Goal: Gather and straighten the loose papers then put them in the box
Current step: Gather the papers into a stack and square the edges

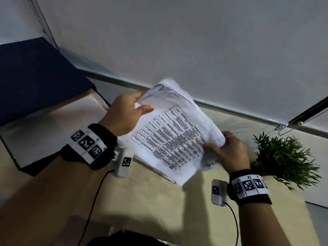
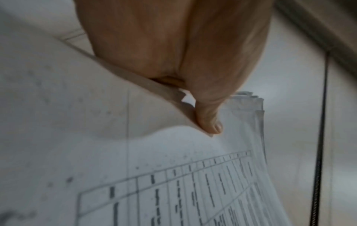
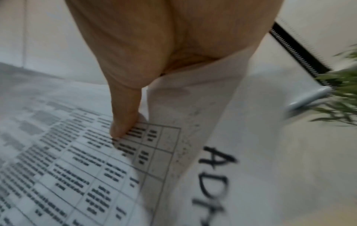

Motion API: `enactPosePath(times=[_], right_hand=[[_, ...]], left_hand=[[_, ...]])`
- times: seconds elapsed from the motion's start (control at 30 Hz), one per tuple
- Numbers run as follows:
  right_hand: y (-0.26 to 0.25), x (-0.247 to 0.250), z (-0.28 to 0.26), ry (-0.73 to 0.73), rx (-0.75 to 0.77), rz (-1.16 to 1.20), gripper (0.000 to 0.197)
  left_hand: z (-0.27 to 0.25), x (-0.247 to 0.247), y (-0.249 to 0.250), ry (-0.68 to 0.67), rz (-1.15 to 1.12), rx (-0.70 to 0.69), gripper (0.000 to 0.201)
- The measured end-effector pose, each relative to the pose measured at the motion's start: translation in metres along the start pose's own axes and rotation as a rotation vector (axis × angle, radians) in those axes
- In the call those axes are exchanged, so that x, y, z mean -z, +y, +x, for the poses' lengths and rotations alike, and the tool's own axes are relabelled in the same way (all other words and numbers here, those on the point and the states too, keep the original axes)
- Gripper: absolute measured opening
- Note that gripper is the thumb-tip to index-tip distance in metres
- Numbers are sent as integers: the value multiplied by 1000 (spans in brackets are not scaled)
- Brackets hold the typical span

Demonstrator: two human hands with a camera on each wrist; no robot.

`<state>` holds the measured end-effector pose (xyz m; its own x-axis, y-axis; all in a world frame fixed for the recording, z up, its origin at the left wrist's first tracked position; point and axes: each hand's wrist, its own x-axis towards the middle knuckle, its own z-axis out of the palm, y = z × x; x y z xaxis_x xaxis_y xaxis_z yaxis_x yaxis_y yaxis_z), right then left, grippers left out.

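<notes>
Both hands (thumbs on top) hold papers (image 1: 174,137).

Printed papers (image 1: 170,139) bunched unevenly, tilted above desk beside open box (image 1: 44,125)

Bare pale wooden desk (image 1: 159,206) lies open in front of me, between my wrists. A green leafy plant (image 1: 284,157) crowds just beside my right hand (image 1: 229,151), and the dark blue box lid (image 1: 35,77) stands at my far left.

Head looks down; wrists close; papers (image 1: 174,137) shared.
</notes>
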<state>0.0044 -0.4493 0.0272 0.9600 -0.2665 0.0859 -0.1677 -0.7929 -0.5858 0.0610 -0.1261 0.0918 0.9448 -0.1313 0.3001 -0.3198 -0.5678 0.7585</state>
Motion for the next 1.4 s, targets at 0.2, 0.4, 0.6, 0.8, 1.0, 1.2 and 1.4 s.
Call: enactPosePath(times=[0.2,0.4,0.6,0.8,1.0,1.2,1.4], right_hand=[[41,-8,1,180,-121,690,46],[31,-18,1,191,-87,931,10],[43,-45,-34,171,-127,766,14],[38,-54,-42,145,-167,733,21],[29,-48,-38,168,-98,711,34],[16,-46,-38,226,24,600,16],[1,-36,-36,122,30,435,38]], left_hand=[[-5,-7,-30,44,-1,172,13],[-23,-25,-37,124,-200,35,12],[-76,-70,-93,121,-298,201,26],[-79,-81,-103,159,-379,249,20],[-80,-71,-97,160,-456,248,17],[-74,-73,-85,206,-414,200,5],[-70,-64,-82,66,-195,196,43]])
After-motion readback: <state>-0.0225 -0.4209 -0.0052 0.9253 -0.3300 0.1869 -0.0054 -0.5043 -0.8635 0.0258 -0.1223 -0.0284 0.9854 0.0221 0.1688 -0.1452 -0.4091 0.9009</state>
